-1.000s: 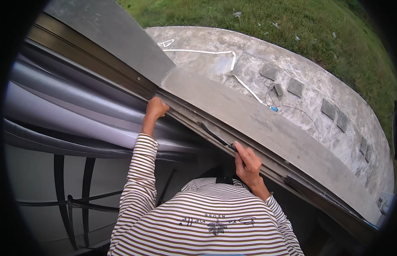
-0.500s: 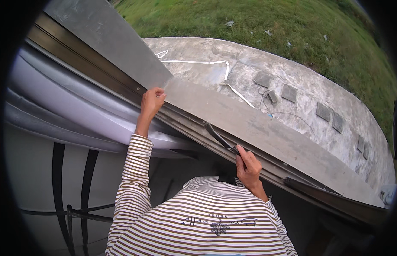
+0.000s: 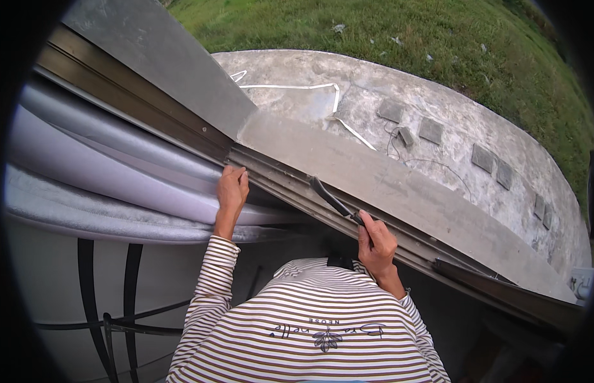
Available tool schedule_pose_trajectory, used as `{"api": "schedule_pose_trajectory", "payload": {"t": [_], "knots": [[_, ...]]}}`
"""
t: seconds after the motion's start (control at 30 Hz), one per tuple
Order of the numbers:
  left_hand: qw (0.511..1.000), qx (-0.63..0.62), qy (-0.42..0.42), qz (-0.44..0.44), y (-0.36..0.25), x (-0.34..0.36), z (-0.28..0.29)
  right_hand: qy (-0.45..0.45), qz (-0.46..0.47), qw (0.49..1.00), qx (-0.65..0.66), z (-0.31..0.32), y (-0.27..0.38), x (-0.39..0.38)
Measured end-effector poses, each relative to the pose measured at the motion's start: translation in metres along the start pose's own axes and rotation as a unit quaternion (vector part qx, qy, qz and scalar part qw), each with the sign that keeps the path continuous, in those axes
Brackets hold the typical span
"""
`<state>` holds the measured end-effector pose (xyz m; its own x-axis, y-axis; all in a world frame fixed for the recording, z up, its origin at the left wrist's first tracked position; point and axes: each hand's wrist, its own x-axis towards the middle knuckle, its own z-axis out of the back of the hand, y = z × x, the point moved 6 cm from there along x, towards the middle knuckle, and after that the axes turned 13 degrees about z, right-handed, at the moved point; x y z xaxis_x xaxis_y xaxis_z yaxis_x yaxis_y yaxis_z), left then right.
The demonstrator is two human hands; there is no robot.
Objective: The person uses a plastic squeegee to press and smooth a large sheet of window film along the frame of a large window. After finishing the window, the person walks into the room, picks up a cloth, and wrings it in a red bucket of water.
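My right hand (image 3: 377,247) is closed around the end of a slim, slightly curved black tool (image 3: 332,199); its exact kind does not show. The tool's far end rests at the groove of the brown metal window track (image 3: 278,180), slanting away to the left. My left hand (image 3: 232,195) is at the near edge of that track, beside its corner with the upright frame (image 3: 137,105). Its fingers are curled together, and whatever may be between them is hidden. Silvery-lilac curtain (image 3: 112,172) folds hang just left of the left hand.
Beyond the track runs a flat grey sill (image 3: 373,185). Outside lies a concrete ledge (image 3: 297,70) with a white strip (image 3: 290,85), several dark square tiles (image 3: 431,130) and a thin wire, then grass (image 3: 373,32). A dark sash piece (image 3: 501,290) stands in the track at right.
My left hand has drawn back toward me from the far side of the track to its near edge. The curtain folds have shifted. My right hand still holds the black tool at nearly the same place.
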<state>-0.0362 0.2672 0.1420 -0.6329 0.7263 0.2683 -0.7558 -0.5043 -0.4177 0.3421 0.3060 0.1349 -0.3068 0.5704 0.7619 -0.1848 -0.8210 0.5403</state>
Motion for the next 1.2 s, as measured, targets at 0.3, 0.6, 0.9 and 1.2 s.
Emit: {"api": "schedule_pose_trajectory", "payload": {"t": [0.3, 0.6, 0.9, 1.2], "knots": [[0.99, 0.056, 0.052, 0.118, -0.017, 0.008, -0.009, 0.009, -0.016, 1.0, -0.012, 0.0, 0.006, 0.006], [0.952, -0.215, 0.122, 0.18, -0.022, 0.042, -0.002, 0.01, -0.027, 1.0, -0.01, 0.001, 0.003, 0.005], [0.978, 0.188, 0.091, 0.025, -0.004, 0.059, -0.011, -0.005, -0.017, 1.0, -0.017, 0.001, 0.004, 0.005], [0.978, 0.004, 0.178, 0.106, -0.011, 0.041, -0.025, 0.008, -0.026, 0.999, -0.027, 0.0, 0.002, 0.002]]}}
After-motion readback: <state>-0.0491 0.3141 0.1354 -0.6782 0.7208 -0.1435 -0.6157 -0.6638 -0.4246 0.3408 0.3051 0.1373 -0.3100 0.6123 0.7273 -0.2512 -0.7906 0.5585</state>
